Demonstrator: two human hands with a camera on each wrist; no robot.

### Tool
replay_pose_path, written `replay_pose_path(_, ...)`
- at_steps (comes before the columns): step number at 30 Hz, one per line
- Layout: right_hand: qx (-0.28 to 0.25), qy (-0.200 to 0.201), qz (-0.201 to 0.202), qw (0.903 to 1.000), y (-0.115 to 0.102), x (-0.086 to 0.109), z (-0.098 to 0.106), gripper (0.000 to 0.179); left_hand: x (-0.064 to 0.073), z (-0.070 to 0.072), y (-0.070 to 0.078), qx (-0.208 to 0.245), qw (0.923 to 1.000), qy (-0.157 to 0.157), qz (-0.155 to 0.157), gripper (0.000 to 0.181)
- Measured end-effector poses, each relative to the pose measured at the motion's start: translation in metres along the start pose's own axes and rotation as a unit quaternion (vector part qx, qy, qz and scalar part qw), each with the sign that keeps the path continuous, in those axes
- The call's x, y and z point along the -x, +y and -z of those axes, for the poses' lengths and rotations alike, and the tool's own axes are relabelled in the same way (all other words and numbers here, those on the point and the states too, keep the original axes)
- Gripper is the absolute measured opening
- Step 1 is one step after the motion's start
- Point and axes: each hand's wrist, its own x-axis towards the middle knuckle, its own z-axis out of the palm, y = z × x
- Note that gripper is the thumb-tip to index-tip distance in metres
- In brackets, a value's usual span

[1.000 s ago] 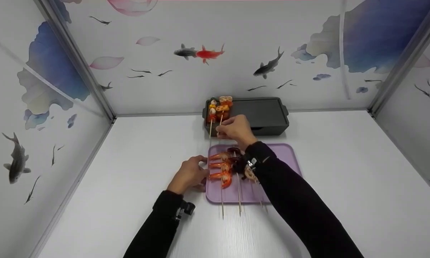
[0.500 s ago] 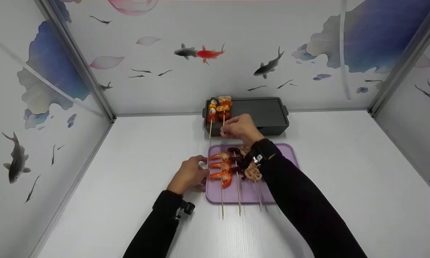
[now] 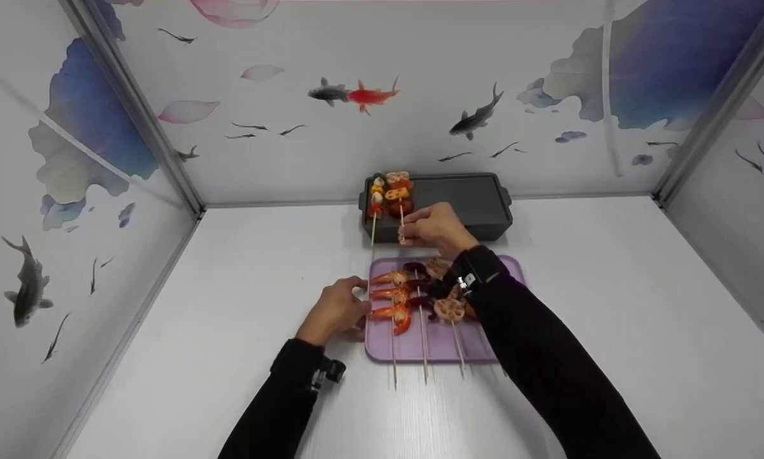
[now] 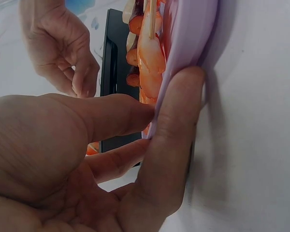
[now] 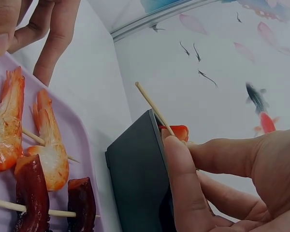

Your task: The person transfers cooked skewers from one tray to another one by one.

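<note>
My right hand (image 3: 439, 228) pinches the bare stick of a food skewer (image 3: 399, 194) between thumb and fingers; its lotus-root slice and orange-brown pieces lie on the black grill (image 3: 464, 197). Beside it on the grill rests a vegetable skewer (image 3: 376, 196) with white, yellow and red pieces. My left hand (image 3: 336, 311) pinches the left rim of the purple tray (image 4: 193, 34), thumb and fingers on either side of it. On the tray lie a shrimp skewer (image 3: 394, 296), a dark red sausage-like skewer (image 5: 31, 188) and a lotus-root skewer (image 3: 449, 310), with more food partly hidden under my right forearm.
The grill stands at the back of the white table (image 3: 260, 255), close to the printed wall (image 3: 420, 140), with the tray just in front. Sticks of the tray's skewers jut past its front edge. The grill's right part is bare black plate.
My right hand has shifted slightly right, swinging the skewer's stick end rightward from slanted to nearly upright in the head view. My left hand stays at the tray's rim.
</note>
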Motion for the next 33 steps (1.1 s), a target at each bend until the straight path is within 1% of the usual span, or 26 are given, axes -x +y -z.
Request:
replay_pose_path(8, -0.002, -0.004, 0.001, 1.0000, 0.002, 0.005, 0.011, 0.043, 0.000, 0.000, 0.000, 0.011, 0.9999, -0.006, 0.008, 0.046)
replay_pose_path(15, 0.007, 0.012, 0.015, 0.9998, 0.005, 0.008, 0.019, 0.038, -0.001, -0.001, -0.002, -0.005, 1.0000, 0.002, 0.001, 0.047)
replay_pose_path(20, 0.011, 0.008, 0.019, 0.9997, 0.006, 0.018, 0.028, 0.040, -0.002, -0.001, -0.002, 0.009, 0.9999, -0.002, 0.011, 0.047)
replay_pose_path(27, 0.016, 0.010, 0.039, 0.9990, 0.007, 0.030, 0.037, 0.041, -0.002, -0.002, -0.001, -0.018, 0.9998, 0.010, 0.002, 0.047)
replay_pose_path(29, 0.020, 0.012, 0.042, 0.9988, 0.007, 0.033, 0.040, 0.041, -0.001, -0.002, 0.000, -0.015, 0.9998, 0.009, 0.003, 0.047)
replay_pose_path(33, 0.046, 0.019, 0.041, 0.9979, 0.009, 0.040, 0.045, 0.042, -0.001, -0.002, 0.000, -0.004, 0.9999, 0.006, 0.009, 0.046)
